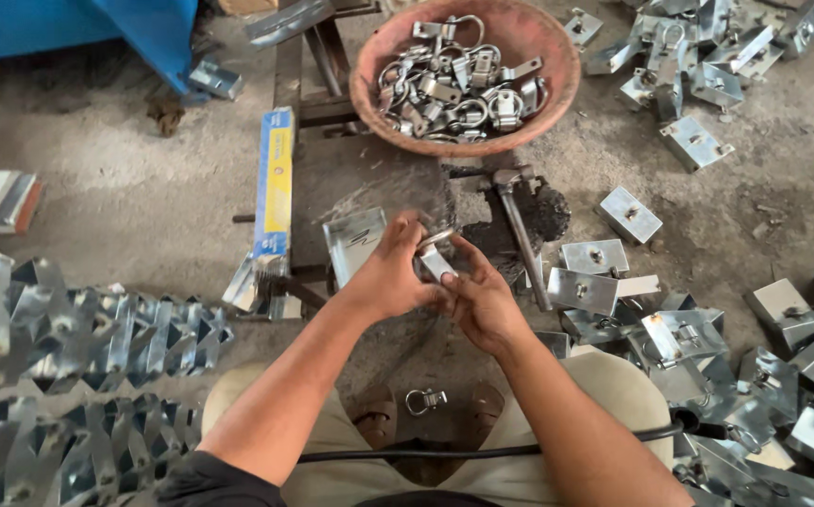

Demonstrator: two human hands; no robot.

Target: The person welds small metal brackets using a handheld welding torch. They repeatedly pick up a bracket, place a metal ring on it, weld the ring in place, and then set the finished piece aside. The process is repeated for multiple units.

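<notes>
I have a small metal clamp piece [436, 259] pinched between both hands, out in front of my knees and above the dark work block. My left hand [390, 272] is curled over it from the left, fingers closed round its upper end, while my right hand [480, 300] comes up from below, thumb and fingertips shut on its lower end; both hands meet at the piece and touch each other there. Just beyond my right hand a hammer [518, 228] lies on the block, head away from me, handle slanting toward my right wrist. Farther out sits a round reddish basin [557, 56] heaped with similar clamps and rings. To my right the floor is strewn with folded sheet-metal brackets [629, 214], some near my right knee. To my left lies a long blue and yellow box [276, 178], and beyond it a spread of punched zigzag metal offcuts [69, 347]. A lone shackle [425, 400] rests on the ground between my feet.
</notes>
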